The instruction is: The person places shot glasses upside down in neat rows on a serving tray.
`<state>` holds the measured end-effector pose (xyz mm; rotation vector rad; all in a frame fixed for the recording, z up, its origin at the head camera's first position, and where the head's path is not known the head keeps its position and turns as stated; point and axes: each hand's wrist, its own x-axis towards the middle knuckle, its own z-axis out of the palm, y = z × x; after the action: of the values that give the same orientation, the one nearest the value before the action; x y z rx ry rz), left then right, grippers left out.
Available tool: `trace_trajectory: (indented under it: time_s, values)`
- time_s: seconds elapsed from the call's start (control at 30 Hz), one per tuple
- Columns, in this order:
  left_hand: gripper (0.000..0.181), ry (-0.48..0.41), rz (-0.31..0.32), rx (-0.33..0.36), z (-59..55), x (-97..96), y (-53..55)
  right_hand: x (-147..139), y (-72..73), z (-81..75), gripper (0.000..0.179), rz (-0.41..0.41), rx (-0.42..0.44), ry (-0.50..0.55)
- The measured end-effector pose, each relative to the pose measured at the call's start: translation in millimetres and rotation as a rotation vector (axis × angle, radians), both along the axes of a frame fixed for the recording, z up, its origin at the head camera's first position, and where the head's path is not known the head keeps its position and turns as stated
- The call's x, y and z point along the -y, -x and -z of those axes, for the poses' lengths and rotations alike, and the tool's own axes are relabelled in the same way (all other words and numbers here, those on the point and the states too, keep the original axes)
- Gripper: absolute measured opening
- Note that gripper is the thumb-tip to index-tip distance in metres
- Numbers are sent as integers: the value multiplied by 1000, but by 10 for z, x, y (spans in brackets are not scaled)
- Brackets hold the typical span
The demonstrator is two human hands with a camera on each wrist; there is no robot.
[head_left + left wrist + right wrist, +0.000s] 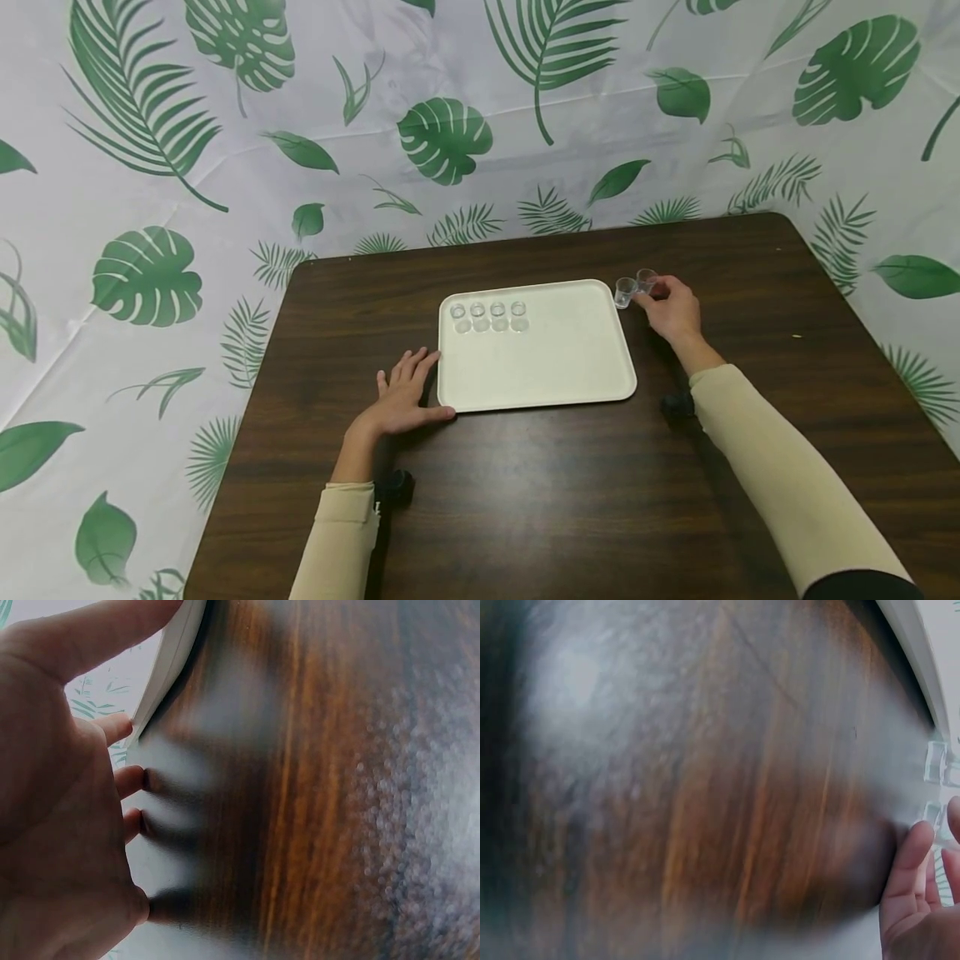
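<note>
A cream rectangular tray [555, 358] lies on the dark wooden table. Several small clear cups [498, 310] stand together in its far left part. My left hand [405, 400] rests at the tray's left side with fingers spread, the thumb by the near left corner; the left wrist view shows the palm [52, 802] and the tray's rim [176, 660]. Beyond the tray's far right corner, my right hand [672, 312] pinches a clear cup [646, 280] between thumb and fingers. Another clear cup [623, 292] stands just left of it, close beside the tray.
The brown wood-grain table [525, 500] stretches around the tray on all sides. A white cloth backdrop with green leaves [442, 142] hangs behind it. A tiny pale speck [797, 336] lies at the right of the tabletop.
</note>
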<state>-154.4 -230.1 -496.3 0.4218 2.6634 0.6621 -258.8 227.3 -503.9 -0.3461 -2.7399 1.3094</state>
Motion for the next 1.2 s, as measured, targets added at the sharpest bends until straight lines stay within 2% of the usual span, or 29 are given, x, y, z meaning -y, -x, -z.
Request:
trace_trajectory:
  time_s: [0.13, 0.53, 0.7, 0.93, 1.2]
  values:
    - [101, -1, 2, -2, -11, -4, 4, -50, -16, 9, 44, 11, 7, 72]
    - [102, -15, -4, 7, -39, -14, 2, -165, -30, -7, 46, 112, -23, 295]
    - [102, -5, -6, 9, -33, -14, 5, -247, -45, -21, 47, 172, -46, 311]
    - [101, -15, -6, 0, -15, -17, 5, -277, -66, -96, 45, 240, -121, 368]
    - [101, -19, -11, 1, -7, -19, 1, -94, -62, -199, 44, 237, -232, 302]
